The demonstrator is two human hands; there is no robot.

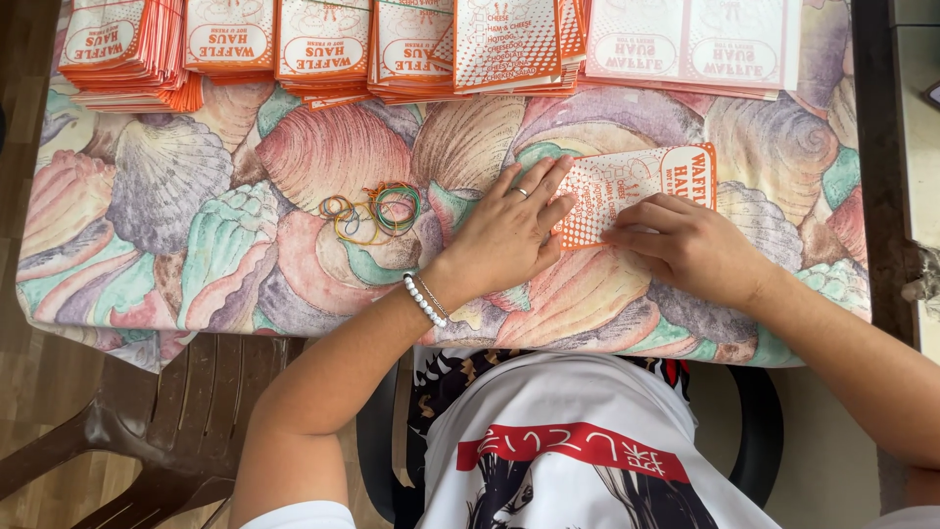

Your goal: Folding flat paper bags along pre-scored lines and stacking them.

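Note:
A flat orange-and-white paper bag [636,186] lies on the shell-patterned tablecloth [196,235] in front of me. My left hand [509,235], with a ring and a white bead bracelet, presses flat on the bag's left end, fingers spread. My right hand [685,245] rests on the bag's lower edge, fingertips bent onto the paper. A small heap of coloured rubber bands [374,212] lies on the cloth just left of my left hand.
Several stacks of the same orange-and-white paper bags [323,49] line the far edge of the table, with wider flat sheets [695,44] at the far right. A brown plastic chair [166,431] stands at the lower left, beside my seat.

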